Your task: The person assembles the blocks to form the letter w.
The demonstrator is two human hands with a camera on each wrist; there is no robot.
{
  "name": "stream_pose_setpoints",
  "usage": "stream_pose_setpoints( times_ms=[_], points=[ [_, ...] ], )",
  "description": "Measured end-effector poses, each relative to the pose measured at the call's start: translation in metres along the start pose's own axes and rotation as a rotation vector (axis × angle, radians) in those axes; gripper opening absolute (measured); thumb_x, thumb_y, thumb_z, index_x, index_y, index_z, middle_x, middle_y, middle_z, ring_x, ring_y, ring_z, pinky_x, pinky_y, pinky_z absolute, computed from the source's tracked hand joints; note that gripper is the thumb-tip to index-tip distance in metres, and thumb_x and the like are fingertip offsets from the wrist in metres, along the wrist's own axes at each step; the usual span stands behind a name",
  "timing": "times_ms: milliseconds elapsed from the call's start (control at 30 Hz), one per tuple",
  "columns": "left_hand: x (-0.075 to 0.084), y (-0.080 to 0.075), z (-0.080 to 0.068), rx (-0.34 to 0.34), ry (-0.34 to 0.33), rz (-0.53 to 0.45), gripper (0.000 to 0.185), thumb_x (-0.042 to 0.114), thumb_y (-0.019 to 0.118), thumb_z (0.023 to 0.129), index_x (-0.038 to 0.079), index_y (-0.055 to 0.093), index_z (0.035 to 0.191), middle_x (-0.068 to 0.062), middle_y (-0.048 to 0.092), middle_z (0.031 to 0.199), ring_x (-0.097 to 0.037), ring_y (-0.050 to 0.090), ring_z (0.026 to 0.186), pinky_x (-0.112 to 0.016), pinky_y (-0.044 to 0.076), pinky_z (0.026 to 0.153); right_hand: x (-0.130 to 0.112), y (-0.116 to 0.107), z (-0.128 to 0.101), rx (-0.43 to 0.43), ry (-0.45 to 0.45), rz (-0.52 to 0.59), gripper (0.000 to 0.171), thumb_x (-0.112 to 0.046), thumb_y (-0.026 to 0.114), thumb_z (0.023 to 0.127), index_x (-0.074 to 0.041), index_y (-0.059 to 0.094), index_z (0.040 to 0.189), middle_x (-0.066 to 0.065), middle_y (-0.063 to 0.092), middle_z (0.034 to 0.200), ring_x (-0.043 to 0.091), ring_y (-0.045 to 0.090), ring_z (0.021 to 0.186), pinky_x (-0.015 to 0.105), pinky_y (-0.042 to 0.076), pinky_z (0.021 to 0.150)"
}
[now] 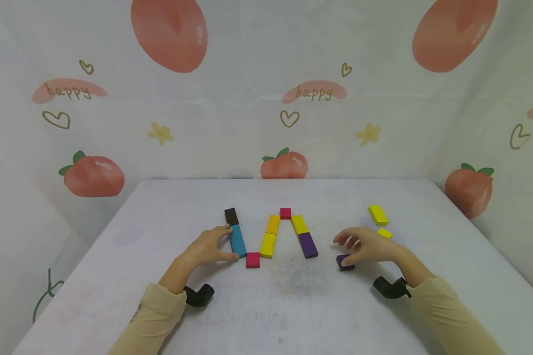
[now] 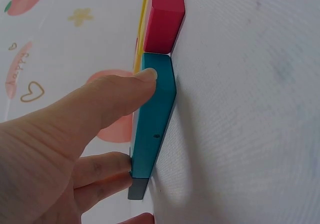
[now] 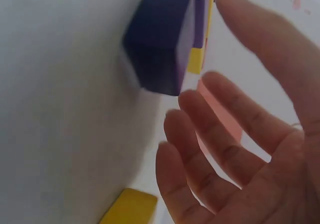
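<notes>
While the left hand [image 1: 209, 246] pinches the teal block [image 1: 237, 240], right hand [image 1: 367, 244] hovers loose-fingered above the small purple block [image 1: 344, 262].

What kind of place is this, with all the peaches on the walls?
Probably a small tabletop play or filming booth: a white table closed in by a peach-print backdrop, with coloured blocks laid out and a left hand touching the blue block.

Bright, even light with soft shadows; head view bows at its edges, wrist views blur up close.
</notes>
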State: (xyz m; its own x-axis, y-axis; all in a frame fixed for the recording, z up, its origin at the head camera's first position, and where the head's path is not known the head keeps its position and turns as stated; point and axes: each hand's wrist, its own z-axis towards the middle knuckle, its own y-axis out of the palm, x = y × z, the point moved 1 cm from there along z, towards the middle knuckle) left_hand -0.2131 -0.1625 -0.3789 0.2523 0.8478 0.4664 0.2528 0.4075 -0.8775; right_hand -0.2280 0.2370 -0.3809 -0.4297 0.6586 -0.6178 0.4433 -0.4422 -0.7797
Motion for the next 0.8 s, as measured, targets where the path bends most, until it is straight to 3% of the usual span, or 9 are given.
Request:
stream_pose_setpoints(
  times_ms=[433, 800],
  points=[
    [-0.0001, -0.0006, -0.0006, 0.002, -0.003, 0.007, 0.074, 0.030, 0.074, 0.077, -0.004, 0.045, 0.135, -0.021, 0.039, 0.146, -0.048, 0.038, 0.128, -0.057, 0.036, 0.104, -0.0007, 0.0033, -0.0085, -0.046, -0.084, 0.027, 0.041, -0.025, 0.077, 0.075, -0.004, 0.062, 0.106, 0.006, 0.065, 0.101, 0.011, 0.056, 0.087, 0.021, 0.049, 0.077],
    [0.0029, -0.0020, -0.0015, -0.002, -0.009, 0.001, 0.074, 0.031, 0.074, 0.077, -0.003, 0.045, 0.135, -0.021, 0.038, 0.146, -0.048, 0.038, 0.128, -0.057, 0.037, 0.104, -0.0003, 0.0058, -0.0075, -0.061, -0.093, 0.029, 0.029, -0.023, 0.076, 0.077, -0.008, 0.064, 0.099, 0.003, 0.066, 0.097, 0.009, 0.057, 0.086, 0.020, 0.050, 0.079]
  ],
)
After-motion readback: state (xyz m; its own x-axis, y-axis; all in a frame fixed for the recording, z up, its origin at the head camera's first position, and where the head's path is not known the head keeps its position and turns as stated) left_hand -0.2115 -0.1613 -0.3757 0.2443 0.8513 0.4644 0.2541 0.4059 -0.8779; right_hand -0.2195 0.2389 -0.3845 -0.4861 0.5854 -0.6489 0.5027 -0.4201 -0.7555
